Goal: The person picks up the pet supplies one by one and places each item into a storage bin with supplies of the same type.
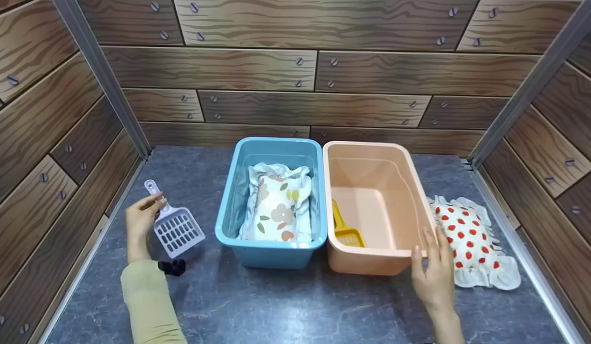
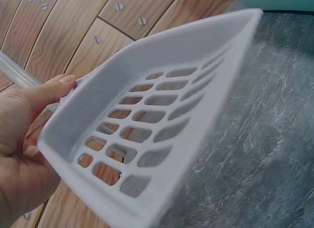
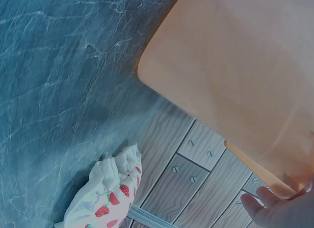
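My left hand (image 1: pixel 141 218) pinches the handle of a pale lavender slotted litter scoop (image 1: pixel 179 231), at the left of the head view. In the left wrist view the scoop's slotted head (image 2: pixel 147 110) fills the middle, tilted above the grey surface. Over on the right, my right hand (image 1: pixel 435 274) rests with extended fingers at the near right corner of a peach plastic bin (image 1: pixel 367 253). A yellow slotted scoop (image 1: pixel 349 235) lies inside that bin. Against the bin's left side stands a blue bin (image 1: pixel 271 253), holding a ruffled floral pillow (image 1: pixel 278 210).
A ruffled strawberry-print pillow (image 1: pixel 472 239) lies on the grey marbled surface (image 1: pixel 285 310), right of the peach bin. Wood-patterned walls (image 1: pixel 314 71) with metal edge strips enclose the back and both sides. A black strap piece (image 1: pixel 172 267) sits at my left wrist.
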The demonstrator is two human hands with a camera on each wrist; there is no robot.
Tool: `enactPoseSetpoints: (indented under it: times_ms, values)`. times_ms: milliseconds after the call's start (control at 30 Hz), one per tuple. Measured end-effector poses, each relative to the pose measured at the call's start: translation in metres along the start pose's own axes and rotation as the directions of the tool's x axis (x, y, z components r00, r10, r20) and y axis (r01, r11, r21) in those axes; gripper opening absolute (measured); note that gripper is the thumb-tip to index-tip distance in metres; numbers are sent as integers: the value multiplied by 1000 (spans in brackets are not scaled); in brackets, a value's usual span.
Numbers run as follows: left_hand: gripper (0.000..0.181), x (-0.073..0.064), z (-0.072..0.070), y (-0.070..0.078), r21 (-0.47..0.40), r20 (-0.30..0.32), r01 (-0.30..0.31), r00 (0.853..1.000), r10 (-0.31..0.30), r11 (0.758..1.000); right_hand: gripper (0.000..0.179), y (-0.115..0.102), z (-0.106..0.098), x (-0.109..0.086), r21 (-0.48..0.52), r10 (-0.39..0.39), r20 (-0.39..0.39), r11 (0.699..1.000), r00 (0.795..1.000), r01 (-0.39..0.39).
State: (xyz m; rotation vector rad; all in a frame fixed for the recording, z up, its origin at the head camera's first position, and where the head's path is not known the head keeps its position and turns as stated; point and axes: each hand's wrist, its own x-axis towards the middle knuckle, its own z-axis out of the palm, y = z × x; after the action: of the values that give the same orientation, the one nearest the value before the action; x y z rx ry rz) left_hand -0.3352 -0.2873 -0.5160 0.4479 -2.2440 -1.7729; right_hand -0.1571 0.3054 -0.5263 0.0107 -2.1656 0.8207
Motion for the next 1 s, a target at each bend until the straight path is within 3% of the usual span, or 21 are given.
enactPoseSetpoints:
  times_ms: [367,633,767,1000]
  values:
    - [38,-5,-4,13,-57,-81,-46,996,41,997,45,0,0,-1,-6,7,-4,1000,1000,-7]
    - [38,-9,-8,30,-121,-133,-48,991,32,991,45,-1,0,-1,1,-14,-22,1000,1000,14]
    - [29,-13,-9,40,-195,-152,-52,988,22,979,45,0,0,-1,3,-22,-27,1000,999,22]
    - [18,-22,-11,59,-272,-175,-102,983,55,957,45,0,0,-1,1,-14,-19,1000,1000,14]
